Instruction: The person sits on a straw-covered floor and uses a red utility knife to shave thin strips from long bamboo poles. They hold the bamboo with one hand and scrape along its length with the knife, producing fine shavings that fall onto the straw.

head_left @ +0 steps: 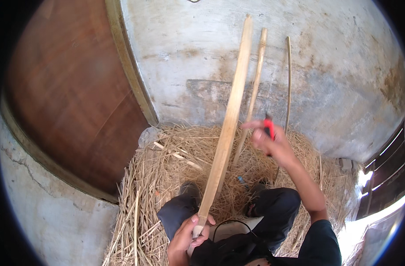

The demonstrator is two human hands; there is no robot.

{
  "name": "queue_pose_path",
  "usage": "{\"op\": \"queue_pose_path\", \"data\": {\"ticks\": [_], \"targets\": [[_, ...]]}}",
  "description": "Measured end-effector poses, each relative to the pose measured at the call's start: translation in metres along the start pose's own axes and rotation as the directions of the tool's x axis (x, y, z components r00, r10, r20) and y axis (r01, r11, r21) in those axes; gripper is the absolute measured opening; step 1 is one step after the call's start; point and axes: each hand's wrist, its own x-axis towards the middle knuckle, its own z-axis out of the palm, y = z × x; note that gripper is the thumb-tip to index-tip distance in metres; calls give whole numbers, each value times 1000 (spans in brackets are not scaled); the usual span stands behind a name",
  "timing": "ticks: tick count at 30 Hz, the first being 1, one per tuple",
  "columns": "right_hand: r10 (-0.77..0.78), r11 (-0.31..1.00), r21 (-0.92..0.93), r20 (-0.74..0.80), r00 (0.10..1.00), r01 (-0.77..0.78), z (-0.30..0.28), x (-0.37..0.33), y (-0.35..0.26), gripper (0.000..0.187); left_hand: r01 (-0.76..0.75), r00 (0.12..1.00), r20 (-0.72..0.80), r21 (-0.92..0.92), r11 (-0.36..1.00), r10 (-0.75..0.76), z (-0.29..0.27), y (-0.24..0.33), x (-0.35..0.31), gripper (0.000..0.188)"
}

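Observation:
My left hand (pixel 183 236) is closed round the lower end of a long, pale strip of split bamboo or wood (pixel 228 122). The strip slants up and away from my lap, its far end in front of the wall. To its right, my right hand (pixel 277 145) is raised and smeared by motion. It grips a small red and black tool (pixel 269 127), whose kind I cannot make out. The forefinger points toward the strip, but whether it touches the strip I cannot tell.
Two thinner sticks stand near the wall: a pale pole (pixel 258 75) and a narrow, darker rod (pixel 289 84). Shavings and split slivers (pixel 144 199) cover the floor round my legs. A brown door panel (pixel 74 97) is at left, dark slats (pixel 388 164) at right.

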Motion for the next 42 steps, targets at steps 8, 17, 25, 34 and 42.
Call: {"op": "queue_pose_path", "data": {"ticks": [8, 17, 25, 34, 42], "targets": [[-92, 988, 123, 12, 996, 90, 32, -26, -1, 26, 39, 989, 146, -139, 990, -18, 23, 12, 21, 48], [-5, 998, 69, -110, 994, 13, 29, -11, 35, 21, -378, 921, 117, 505, 776, 372, 93, 20, -17, 13], [-74, 995, 54, -148, 986, 82, 32, -9, 48, 23, -404, 711, 697, 291, 867, 98, 107, 11, 0, 12], [-96, 984, 135, -138, 986, 114, 38, -9, 44, 21, -406, 656, 753, 293, 866, 52, 96, 13, 0, 15], [16, 998, 65, -145, 989, -7, 32, -9, 42, 16, -292, 618, -72, 904, 314, 783, 60, 28, 31, 61]]}}
